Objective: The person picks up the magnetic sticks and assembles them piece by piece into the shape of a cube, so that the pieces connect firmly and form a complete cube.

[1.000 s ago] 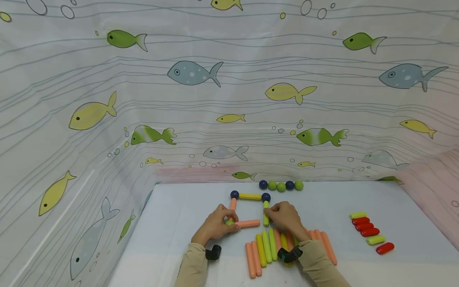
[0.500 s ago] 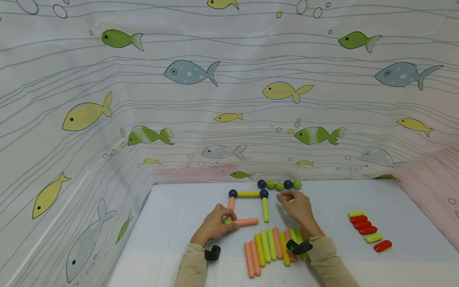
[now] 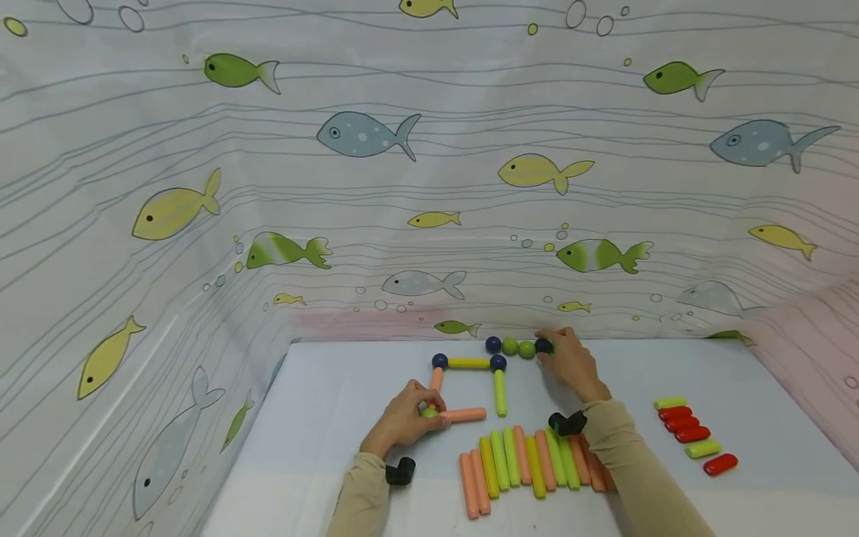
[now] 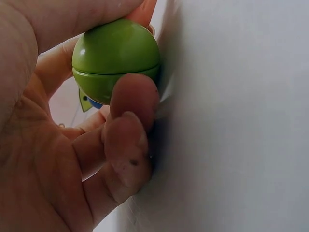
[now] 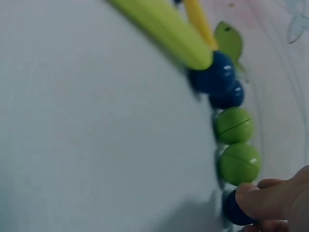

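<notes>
My left hand (image 3: 406,418) grips a green ball (image 4: 116,58) close to the table, its fingers curled round it. Two orange sticks meet at that ball; one orange stick (image 3: 464,415) points right. The other runs back to a dark blue ball (image 3: 439,362), and a yellow stick (image 3: 468,363) joins it to a second blue ball (image 3: 498,362). From there a lime stick (image 3: 500,394) comes forward. At the back, my right hand (image 3: 570,365) pinches a dark blue ball (image 5: 234,209) in the ball row; the row's end green ball is mostly hidden behind the fingers.
The rest of the row is a blue ball (image 3: 493,344) and two green balls (image 3: 526,349). Several long sticks (image 3: 513,456) in orange, yellow and lime lie near the front, partly under the right forearm. Short red and lime sticks (image 3: 687,435) lie at right. Fish-printed sheeting (image 3: 429,186) surrounds the table.
My right hand has left the lime stick and moved back and right to the ball row, where it now holds a blue ball. The left hand stays on its green ball.
</notes>
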A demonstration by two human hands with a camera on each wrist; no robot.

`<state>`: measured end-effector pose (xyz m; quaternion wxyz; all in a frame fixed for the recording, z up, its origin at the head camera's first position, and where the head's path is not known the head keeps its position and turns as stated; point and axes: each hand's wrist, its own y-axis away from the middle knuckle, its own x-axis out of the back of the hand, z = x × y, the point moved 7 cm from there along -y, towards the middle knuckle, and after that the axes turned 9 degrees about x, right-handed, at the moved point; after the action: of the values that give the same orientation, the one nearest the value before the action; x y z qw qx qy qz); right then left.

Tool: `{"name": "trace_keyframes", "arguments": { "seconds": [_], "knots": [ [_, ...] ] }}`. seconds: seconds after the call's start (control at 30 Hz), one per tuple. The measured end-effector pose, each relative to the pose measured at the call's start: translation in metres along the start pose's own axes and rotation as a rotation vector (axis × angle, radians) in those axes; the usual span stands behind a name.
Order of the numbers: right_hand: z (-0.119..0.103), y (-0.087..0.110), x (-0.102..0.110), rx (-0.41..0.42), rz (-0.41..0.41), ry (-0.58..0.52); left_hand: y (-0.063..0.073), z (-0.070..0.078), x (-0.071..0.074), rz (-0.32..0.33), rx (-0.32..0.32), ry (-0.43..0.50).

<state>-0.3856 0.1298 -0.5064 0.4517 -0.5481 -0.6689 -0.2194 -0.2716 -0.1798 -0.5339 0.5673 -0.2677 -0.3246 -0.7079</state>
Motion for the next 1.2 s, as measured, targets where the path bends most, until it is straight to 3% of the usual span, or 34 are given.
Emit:
{"name": "trace_keyframes", "arguments": {
  "seconds": [0.23, 0.43, 0.5, 0.63, 0.77, 0.93, 1.2],
  "knots": [
    [-0.002, -0.002, -0.009, 0.052, -0.027, 0.065, -0.001, 0.002, 0.000, 0.002, -0.011, 0.007],
    [-0.026, 0.012, 0.000, 0.108, -0.062, -0.076, 0.001, 0.004, 0.001, 0.004, -0.020, 0.014],
    [-0.042, 0.022, 0.001, 0.163, -0.125, -0.144, 0.001, 0.004, 0.001, 0.004, -0.025, 0.014],
    [-0.074, 0.046, -0.010, 0.285, -0.342, -0.248, 0.000, 0.004, 0.001, 0.004, -0.029, 0.010],
    [-0.093, 0.061, -0.028, 0.348, -0.478, -0.251, 0.001, 0.003, 0.002, 0.006, -0.032, 0.009],
    [-0.100, 0.066, -0.041, 0.326, -0.503, -0.218, 0.001, 0.002, 0.002, 0.002, -0.027, 0.025],
    [-0.096, 0.063, -0.045, 0.293, -0.492, -0.239, 0.001, 0.001, 0.001, 0.000, -0.014, 0.030]
  ]
}}
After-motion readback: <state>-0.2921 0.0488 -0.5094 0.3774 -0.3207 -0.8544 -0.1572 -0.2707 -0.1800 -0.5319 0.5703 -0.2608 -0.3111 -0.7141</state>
